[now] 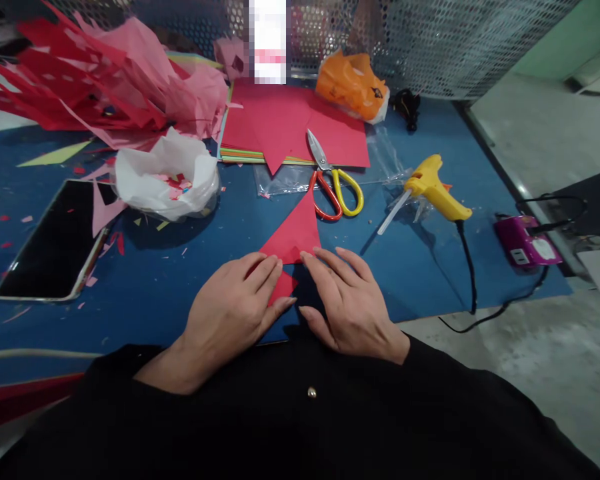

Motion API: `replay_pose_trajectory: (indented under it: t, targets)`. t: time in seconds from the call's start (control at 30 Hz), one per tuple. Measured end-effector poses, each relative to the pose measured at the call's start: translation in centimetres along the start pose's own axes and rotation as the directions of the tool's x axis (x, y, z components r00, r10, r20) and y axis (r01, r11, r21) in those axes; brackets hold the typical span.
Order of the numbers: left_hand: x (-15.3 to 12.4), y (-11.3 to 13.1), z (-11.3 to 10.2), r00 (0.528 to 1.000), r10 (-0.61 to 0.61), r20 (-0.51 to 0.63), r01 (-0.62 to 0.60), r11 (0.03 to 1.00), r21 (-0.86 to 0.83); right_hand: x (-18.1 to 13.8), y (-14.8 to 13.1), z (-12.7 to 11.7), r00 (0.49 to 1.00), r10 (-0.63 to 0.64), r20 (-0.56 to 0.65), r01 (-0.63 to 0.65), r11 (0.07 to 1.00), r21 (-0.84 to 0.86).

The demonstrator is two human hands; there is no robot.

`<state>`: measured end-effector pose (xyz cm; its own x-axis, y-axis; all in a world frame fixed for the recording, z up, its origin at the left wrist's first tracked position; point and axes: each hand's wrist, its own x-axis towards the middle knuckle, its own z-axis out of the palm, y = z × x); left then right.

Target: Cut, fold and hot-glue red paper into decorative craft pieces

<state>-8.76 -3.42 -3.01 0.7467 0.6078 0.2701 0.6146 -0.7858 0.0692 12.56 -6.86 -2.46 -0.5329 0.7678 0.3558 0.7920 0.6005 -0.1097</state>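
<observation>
A folded piece of red paper lies on the blue table just in front of me, its pointed end away from me. My left hand bends over its left side, the paper passing between fingers and thumb. A small red corner shows below those fingertips. My right hand rests its index and middle fingertips on the paper's lower right edge, with fingers apart and thumb off the paper. Scissors with one red and one yellow handle lie beyond, touching or very near the paper's tip.
A stack of coloured paper lies behind the scissors. Left are crumpled red and pink paper, a white-lined bowl of scraps and a phone. On the right are a yellow glue gun, a purple power socket and an orange packet.
</observation>
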Motion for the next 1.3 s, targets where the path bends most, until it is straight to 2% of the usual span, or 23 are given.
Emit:
replay_pose_trajectory:
  t: [0.17,0.3,0.5,0.63,0.7,0.8,0.87,0.93,1.03,1.13,1.3]
  targets:
    - [-0.3,-0.1,0.4,1.0,-0.02,0.022,0.021,0.999,-0.031,1.2,-0.9,1.0,0.994,-0.109,0.002,0.109,0.993,0.034]
    - [-0.3,-0.1,0.5,1.0,-0.012,-0.019,0.012,0.999,-0.035,1.2,-0.7,1.5,0.993,-0.119,0.008,0.118,0.993,0.01]
    - [-0.2,0.1,0.4,0.998,-0.022,-0.063,0.02,0.999,-0.033,-0.4,0.6,0.4,0.994,-0.084,0.064,0.088,0.995,-0.055]
    - [-0.2,0.0,0.5,0.992,-0.043,-0.12,0.033,0.996,-0.082,-0.5,0.8,0.5,0.992,-0.108,0.058,0.113,0.99,-0.086]
    - [-0.2,-0.2,0.3,0.974,-0.141,-0.178,0.107,0.976,-0.189,-0.1,1.0,0.9,0.995,-0.1,0.01,0.1,0.99,-0.098]
    - [-0.4,-0.6,-0.2,0.897,-0.386,-0.218,0.296,0.887,-0.353,0.7,1.7,1.2,0.996,-0.079,-0.045,0.075,0.993,-0.087]
    - [-0.5,-0.9,-0.6,0.844,-0.496,-0.202,0.396,0.832,-0.389,1.4,2.2,1.1,0.995,-0.099,-0.021,0.096,0.991,-0.096]
    - [-0.7,-0.9,-0.9,0.822,-0.543,-0.173,0.453,0.806,-0.382,2.1,2.6,0.7,0.99,-0.135,0.038,0.139,0.981,-0.136]
    - [-1.1,-0.5,-1.2,0.828,-0.545,-0.134,0.474,0.807,-0.353,3.0,2.7,0.1,0.976,-0.168,0.136,0.194,0.959,-0.208]
    - [-1.4,0.5,-1.3,0.85,-0.5,-0.167,0.439,0.846,-0.301,3.4,2.5,0.0,0.965,-0.194,0.177,0.238,0.932,-0.274]
    - [-1.8,2.0,-1.4,0.918,-0.314,-0.242,0.293,0.949,-0.119,3.3,2.0,1.0,0.978,-0.182,0.099,0.205,0.922,-0.328]
